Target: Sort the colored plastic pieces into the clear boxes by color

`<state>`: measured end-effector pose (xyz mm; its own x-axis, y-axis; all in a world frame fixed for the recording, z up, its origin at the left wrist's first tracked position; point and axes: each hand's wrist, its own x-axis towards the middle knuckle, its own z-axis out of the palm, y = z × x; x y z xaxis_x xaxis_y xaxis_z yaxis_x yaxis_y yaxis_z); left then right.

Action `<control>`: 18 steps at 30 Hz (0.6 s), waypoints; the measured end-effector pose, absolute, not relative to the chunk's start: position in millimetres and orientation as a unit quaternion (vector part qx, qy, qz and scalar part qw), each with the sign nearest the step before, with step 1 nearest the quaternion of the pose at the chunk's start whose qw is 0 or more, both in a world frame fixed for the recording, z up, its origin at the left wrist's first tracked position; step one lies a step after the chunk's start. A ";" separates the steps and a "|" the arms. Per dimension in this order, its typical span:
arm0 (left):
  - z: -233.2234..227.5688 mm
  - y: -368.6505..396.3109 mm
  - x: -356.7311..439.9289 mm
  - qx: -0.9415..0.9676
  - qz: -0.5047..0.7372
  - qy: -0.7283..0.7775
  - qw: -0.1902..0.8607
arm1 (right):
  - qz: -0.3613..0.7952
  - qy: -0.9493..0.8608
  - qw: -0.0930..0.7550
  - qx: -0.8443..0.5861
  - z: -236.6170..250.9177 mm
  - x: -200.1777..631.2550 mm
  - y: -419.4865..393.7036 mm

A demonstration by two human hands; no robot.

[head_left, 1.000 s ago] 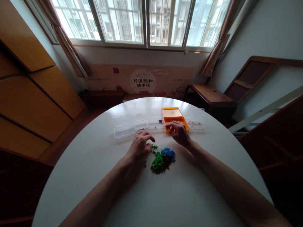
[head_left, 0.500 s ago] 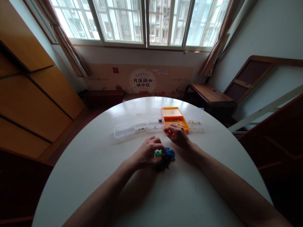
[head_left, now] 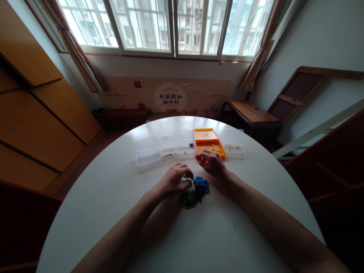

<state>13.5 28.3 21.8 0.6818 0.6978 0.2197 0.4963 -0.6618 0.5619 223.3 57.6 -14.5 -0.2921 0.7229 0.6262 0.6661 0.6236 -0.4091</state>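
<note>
My left hand is curled at the left edge of a heap of small toy building bricks. Bright green bricks show between its thumb and forefinger. Blue bricks lie in a heap just right of those fingers, with darker green bricks nearer me and very dark bricks beside them. My right hand hovers by the front of an open orange box, its fingertips pinched together. Whatever is between those fingertips is too small to make out. A few pale bricks lie inside the orange box.
Clear plastic boxes stand open in a curved row: a left one, a narrow one, one with dark pieces, and a right one with yellow pieces. All are on a round white table.
My left hand has shifted slightly left, away from the blue bricks, uncovering the darker green ones. My right hand keeps its place beside the orange box.
</note>
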 end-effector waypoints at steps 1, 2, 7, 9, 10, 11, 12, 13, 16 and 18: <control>22.8 29.5 11.9 0.881 0.221 0.345 0.238 | 0.035 -0.803 0.409 -0.432 -15.2 223.4 57.9; 23.6 30.4 10.6 0.877 0.223 0.352 0.237 | 0.034 -0.804 0.409 -0.431 -15.7 223.4 57.9; 25.2 28.7 11.5 0.891 0.188 0.359 0.206 | 0.028 -0.806 0.407 -0.428 -15.7 222.7 56.6; 25.4 25.9 13.8 0.901 0.171 0.355 0.179 | 0.028 -0.808 0.405 -0.428 -15.4 222.4 55.9; 25.6 24.6 14.8 0.906 0.162 0.354 0.165 | 0.027 -0.809 0.403 -0.428 -15.3 222.2 55.6; 26.0 23.3 15.7 0.911 0.153 0.353 0.151 | 0.026 -0.810 0.401 -0.428 -15.3 222.0 55.5; 26.3 22.3 16.3 0.914 0.144 0.354 0.138 | 0.024 -0.810 0.400 -0.428 -15.3 221.9 55.5; 26.7 21.6 16.7 0.916 0.137 0.357 0.126 | 0.023 -0.810 0.399 -0.428 -15.4 221.7 55.6; 26.8 20.8 17.1 0.918 0.123 0.363 0.107 | 0.024 -0.810 0.398 -0.429 -15.7 221.6 56.0; 26.1 21.1 16.9 0.919 0.126 0.359 0.105 | 0.028 -0.810 0.397 -0.430 -15.9 221.6 55.9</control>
<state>16.9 21.1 26.1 0.7104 0.6861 0.1569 0.6331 -0.7204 0.2832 221.6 55.9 -15.9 -0.3147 0.7195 0.6191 0.6748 0.6283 -0.3872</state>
